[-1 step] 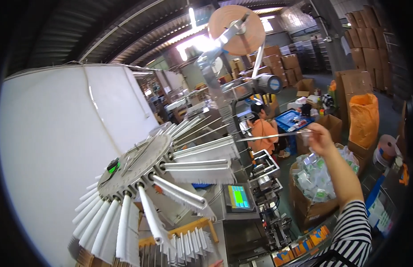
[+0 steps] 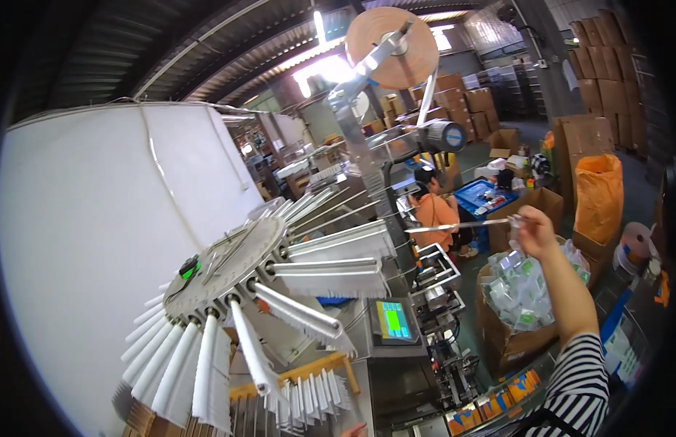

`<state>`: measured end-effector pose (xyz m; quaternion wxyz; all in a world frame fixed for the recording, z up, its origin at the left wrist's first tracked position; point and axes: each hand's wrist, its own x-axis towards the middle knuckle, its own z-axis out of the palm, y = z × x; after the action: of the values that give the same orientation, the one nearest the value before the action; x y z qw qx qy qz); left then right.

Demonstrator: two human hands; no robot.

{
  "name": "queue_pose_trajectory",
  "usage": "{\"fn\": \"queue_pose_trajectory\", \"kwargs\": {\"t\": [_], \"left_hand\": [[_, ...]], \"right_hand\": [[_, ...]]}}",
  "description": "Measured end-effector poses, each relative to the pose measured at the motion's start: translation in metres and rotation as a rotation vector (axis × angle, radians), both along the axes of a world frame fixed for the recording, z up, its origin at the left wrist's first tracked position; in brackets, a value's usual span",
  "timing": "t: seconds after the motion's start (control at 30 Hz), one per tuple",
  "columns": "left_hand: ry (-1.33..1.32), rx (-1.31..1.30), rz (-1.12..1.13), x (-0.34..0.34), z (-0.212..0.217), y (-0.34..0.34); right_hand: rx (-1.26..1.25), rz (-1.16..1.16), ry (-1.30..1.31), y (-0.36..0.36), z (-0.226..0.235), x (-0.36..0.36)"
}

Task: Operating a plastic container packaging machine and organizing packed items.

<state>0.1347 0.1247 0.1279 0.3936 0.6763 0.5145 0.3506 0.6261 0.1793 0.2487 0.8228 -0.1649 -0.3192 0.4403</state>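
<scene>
My right hand [image 2: 536,234] is raised at the right, below a striped sleeve. Its fingers are pinched on one end of a thin pale strip [image 2: 461,225], which stretches left toward the machine's upright frame. Whether the strip is a rod or a flat band, I cannot make out. Only the fingertips of my left hand [image 2: 354,430] show at the bottom edge, close to a row of white bristle-edged pieces [image 2: 316,397]. To the left stands a rotary wheel [image 2: 225,269] with white rollers and hanging white fringed strips [image 2: 261,349] around it.
A control screen [image 2: 393,321] glows beside metal mechanisms [image 2: 443,291]. Overhead is a large tape reel [image 2: 393,48]. A carton [image 2: 512,346] of clear packets stands below my right forearm. Further back a person in orange [image 2: 434,213] sits by a blue tray [image 2: 469,191]. An orange sack [image 2: 598,197] stands right.
My right hand has shifted slightly right and down with the strip, whose left end is further from the machine's upright. More of my left fingertips shows at the bottom edge.
</scene>
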Motion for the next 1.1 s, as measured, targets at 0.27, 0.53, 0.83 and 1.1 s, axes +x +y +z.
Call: {"fn": "queue_pose_trajectory", "kwargs": {"t": [0.27,0.53,0.83,1.1], "left_hand": [[-0.436,-0.887,-0.683,-0.031,0.055,-0.002],[0.724,0.390,-0.417,-0.168,0.051,0.032],[1.173,0.467,0.042,-0.200,0.018,0.082],[0.314,0.364,0.563,-0.138,-0.155,-0.047]], "right_hand": [[-0.305,0.667,-0.614,-0.091,-0.091,-0.154],[-0.240,0.712,-0.497,-0.073,-0.156,-0.343],[-1.116,0.454,-0.909,-0.242,-0.358,-0.300],[-1.736,0.248,-1.042,-0.358,-0.497,-0.157]]}}
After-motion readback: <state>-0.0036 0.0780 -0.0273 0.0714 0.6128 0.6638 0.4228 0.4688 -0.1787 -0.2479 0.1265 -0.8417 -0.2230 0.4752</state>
